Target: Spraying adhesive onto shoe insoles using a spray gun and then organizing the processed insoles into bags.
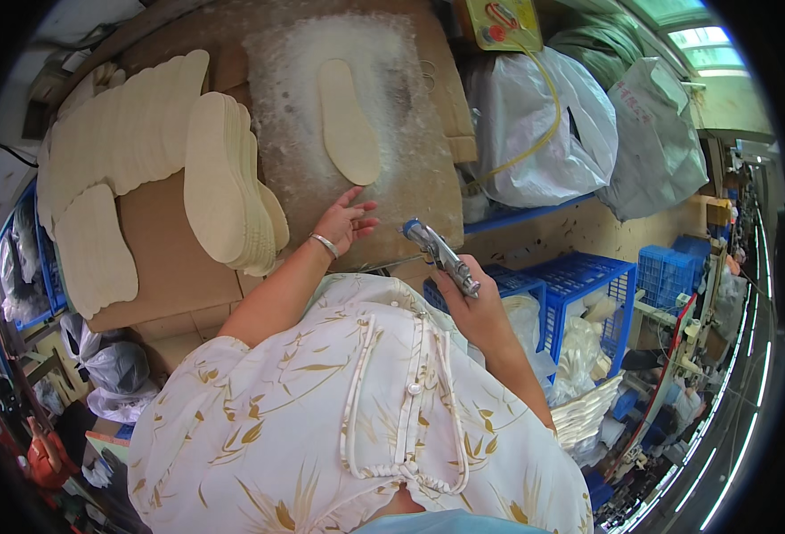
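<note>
A single cream insole [348,116] lies on a brown board [290,200] coated with whitish residue. My left hand [346,224], a bracelet at its wrist, is at the insole's near end with fingers spread and nothing held. Its fingertips come right up to the insole's edge; I cannot tell whether they touch. In my right hand [479,303] is a metal spray gun [446,258] with a blue tip, its nose angled up toward the board. Left of the board stands a thick stack of insoles [219,178].
An overlapping row of insoles [125,125] spreads over cardboard [174,240] at far left. White plastic sacks [544,125] crowd the right side, under a yellow hose and yellow container [499,22]. Blue crates [579,276] stand lower right. A person in orange [45,458] is at lower left.
</note>
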Available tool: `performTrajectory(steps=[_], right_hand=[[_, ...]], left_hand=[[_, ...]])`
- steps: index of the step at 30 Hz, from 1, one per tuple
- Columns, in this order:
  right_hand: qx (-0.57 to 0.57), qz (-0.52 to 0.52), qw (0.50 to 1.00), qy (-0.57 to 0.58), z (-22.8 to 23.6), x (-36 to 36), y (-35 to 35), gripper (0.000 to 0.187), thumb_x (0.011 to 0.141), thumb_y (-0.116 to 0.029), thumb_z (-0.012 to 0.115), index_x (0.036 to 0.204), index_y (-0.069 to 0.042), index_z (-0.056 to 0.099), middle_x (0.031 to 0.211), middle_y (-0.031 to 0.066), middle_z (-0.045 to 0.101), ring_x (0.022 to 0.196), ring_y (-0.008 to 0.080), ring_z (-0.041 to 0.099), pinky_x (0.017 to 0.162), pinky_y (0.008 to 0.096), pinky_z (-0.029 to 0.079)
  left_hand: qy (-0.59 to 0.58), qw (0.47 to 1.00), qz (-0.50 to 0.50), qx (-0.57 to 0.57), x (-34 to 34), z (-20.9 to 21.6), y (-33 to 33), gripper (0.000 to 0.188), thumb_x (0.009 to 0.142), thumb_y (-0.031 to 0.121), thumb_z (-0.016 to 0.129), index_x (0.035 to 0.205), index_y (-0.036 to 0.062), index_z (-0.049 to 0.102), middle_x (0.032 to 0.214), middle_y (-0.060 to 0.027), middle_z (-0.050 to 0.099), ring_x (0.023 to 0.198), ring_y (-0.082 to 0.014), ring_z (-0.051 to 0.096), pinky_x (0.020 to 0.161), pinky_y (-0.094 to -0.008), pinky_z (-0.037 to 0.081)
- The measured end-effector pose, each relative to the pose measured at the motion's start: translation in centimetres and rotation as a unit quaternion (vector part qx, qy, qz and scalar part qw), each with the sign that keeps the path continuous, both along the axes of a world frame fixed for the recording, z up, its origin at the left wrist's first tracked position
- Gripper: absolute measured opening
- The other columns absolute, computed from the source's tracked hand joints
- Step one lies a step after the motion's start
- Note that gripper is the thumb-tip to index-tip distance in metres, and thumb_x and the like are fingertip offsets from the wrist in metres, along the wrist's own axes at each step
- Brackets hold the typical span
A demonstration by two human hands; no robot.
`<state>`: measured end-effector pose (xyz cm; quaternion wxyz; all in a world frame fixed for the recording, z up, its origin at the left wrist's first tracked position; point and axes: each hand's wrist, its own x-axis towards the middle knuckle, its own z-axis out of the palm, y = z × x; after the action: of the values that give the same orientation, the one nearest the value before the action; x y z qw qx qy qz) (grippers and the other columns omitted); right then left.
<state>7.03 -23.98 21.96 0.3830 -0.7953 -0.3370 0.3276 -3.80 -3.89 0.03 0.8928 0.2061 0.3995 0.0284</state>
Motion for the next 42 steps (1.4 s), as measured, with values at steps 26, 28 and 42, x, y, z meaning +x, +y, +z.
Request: performTrajectory(steps=[26,28,42], right_hand=[[-0.028,0.04,0.998,-0.035,0.6,3.3,3.7,0.017,0.086,-0.01,0.064,0.099,-0.003,0.055,0.074,0.0175,0.061,0.065,0.0346,0.059,0.061,0.0354,0.047],[0.007,0.061,0.998,-0.023,0.3,3.5,3.9,0.02,0.087,-0.012,0.064,0.102,-0.003,0.055,0.077,0.0191,0.061,0.067,0.0344,0.06,0.062,0.0347,0.047],[0.041,-0.044,0.994,0.087,-2.1,8.4,2.1,0.022,0.094,-0.021,0.057,0.102,-0.002,0.064,0.066,-0.0023,0.055,0.044,0.0032,0.042,0.04,0.022,0.032]], left_hand=[[0.011,0.995,0.097,0.009,0.7,0.2,-0.7,0.04,0.09,0.005,0.053,0.127,0.013,0.043,0.114,-0.0054,0.058,0.091,-0.0201,0.063,0.07,-0.0292,0.054],[0.008,0.993,0.119,0.008,1.1,0.2,-0.7,0.038,0.09,0.006,0.052,0.126,0.0121,0.043,0.114,-0.0052,0.058,0.092,-0.0201,0.063,0.07,-0.0289,0.054],[0.214,0.928,0.144,0.267,4.7,6.1,3.0,0.021,0.082,0.017,0.066,0.097,0.0022,0.068,0.08,-0.0054,0.068,0.063,-0.0128,0.065,0.05,-0.0248,0.05]])
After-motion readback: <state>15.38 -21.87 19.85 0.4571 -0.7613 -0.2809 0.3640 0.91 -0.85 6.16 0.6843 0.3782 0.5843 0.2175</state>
